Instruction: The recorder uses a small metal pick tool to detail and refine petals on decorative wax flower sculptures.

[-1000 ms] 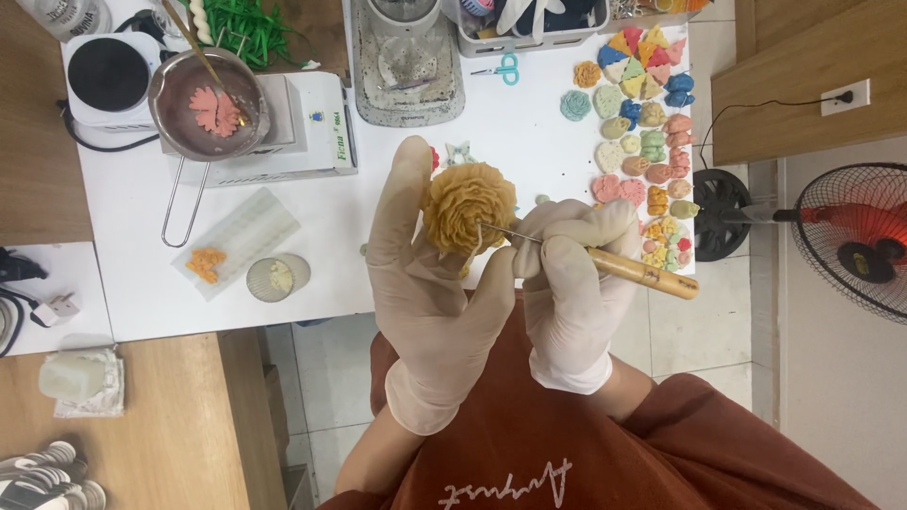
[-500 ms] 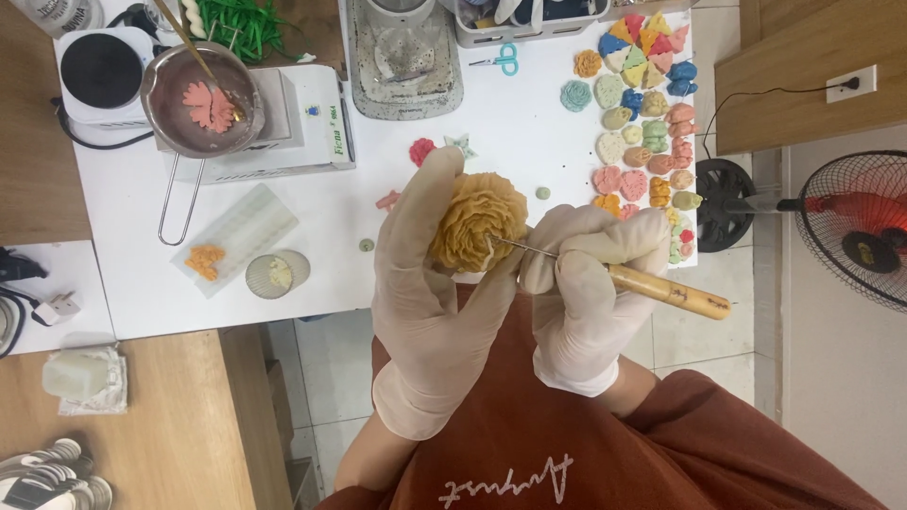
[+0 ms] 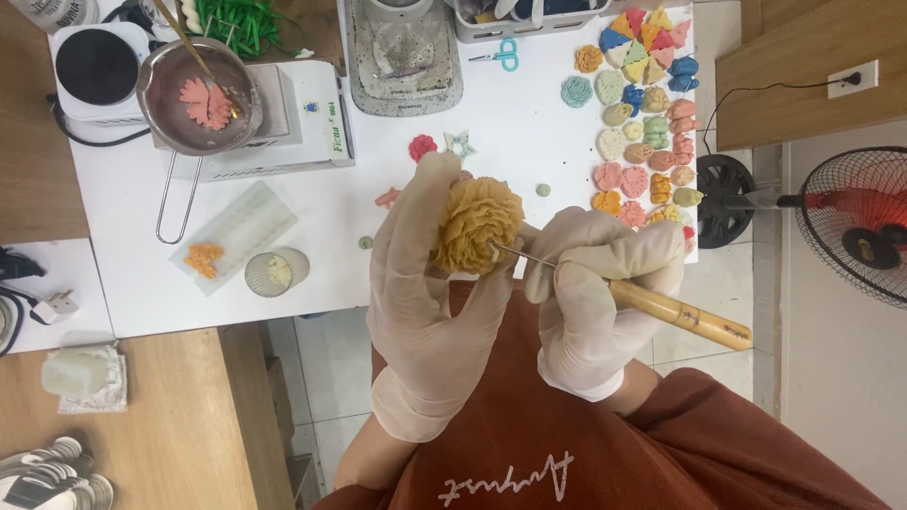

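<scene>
Since the earlier frame the tan ruffled flower of layered petals is seen turned slightly in the grasp, and the needle is brought closer against its lower right edge. The flower is held up above the white table, in front of the person's chest, by the left hand in a pale thin glove — the fingers are curled round its back and underside, the thumb pressed at its side. The right hand, gloved likewise, is closed on a wooden-handled needle tool, whose thin metal tip touches the petals.

The flower is judged light and soft — probably wax or clay — with thin frilled edges that would be crushed or torn easily. It is best taken from beneath, at the base, with the petal rims left untouched. Beyond it on the table, small coloured moulded pieces are laid in rows.
</scene>
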